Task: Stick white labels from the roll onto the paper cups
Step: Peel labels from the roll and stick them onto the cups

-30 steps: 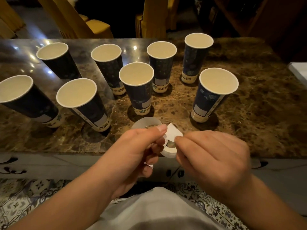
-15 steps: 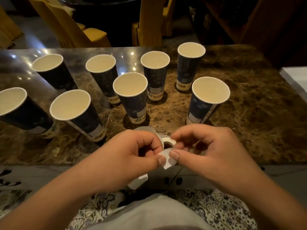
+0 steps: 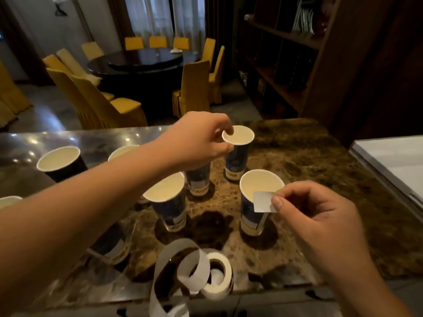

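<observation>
Several dark blue paper cups stand on the brown marble table. My left hand reaches far across and pinches the rim of the farthest cup, thumb outside and a finger inside. My right hand pinches a peeled white label between thumb and forefinger, in front of the nearest right cup. The label roll lies at the table's near edge, with its curled backing strip hanging over the side. Another cup stands under my left forearm.
A cup stands at the far left, others are partly hidden by my arm. A white flat object lies at the right edge. Beyond the table are yellow chairs, a round dark table and a wooden shelf unit.
Both hands were peeling a label off the roll near my body. Now the roll lies on the table, my left hand has reached out to the far cup, and my right holds the freed label.
</observation>
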Tool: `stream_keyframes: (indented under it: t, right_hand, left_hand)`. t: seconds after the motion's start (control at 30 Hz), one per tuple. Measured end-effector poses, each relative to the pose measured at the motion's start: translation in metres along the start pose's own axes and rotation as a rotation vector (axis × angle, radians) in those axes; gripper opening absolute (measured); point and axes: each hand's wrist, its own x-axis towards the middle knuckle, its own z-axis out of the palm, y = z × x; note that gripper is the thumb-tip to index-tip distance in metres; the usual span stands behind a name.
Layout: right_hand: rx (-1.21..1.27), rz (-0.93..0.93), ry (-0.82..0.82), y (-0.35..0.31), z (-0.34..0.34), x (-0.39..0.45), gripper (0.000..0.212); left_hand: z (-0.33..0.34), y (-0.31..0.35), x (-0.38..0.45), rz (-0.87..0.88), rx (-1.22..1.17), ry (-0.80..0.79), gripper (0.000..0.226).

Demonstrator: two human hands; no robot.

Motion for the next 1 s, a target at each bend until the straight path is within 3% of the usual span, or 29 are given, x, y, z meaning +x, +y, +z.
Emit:
stream_keyframes:
  t: [0.23,0.37,0.53,0.7,0.8,1.0]
  right_hand:
    - [-0.025,0.033,0.002,-0.005,-0.001,0.0,0.019]
    - [-0.043,0.037,0.036,-0.003,-0.005,-0.002,0.021]
    - [-0.062,0.038,0.103,0.0,-0.018,0.0,0.019]
    - [-0.042,-0.065,0.212,-0.019,-0.039,0.025,0.013]
    - [-0.031,-0.177,0.264,-0.037,-0.041,0.043,0.011]
    - [-0.005,-0.241,0.195,-0.055,-0.017,0.061,0.009]
  left_hand:
    - [0.063,-0.03,0.112,0.261,0.687,-0.256,0.048]
    - [0.083,-0.041,0.127,0.359,0.786,-0.314,0.036]
    - [0.045,-0.029,0.138,0.287,0.549,-0.187,0.022]
    - [-0.049,0.012,0.114,0.252,-0.044,-0.067,0.024]
    - [-0.084,0.033,0.085,0.293,-0.269,-0.014,0.018]
    - [-0.093,0.049,0.045,0.324,-0.285,-0.002,0.018]
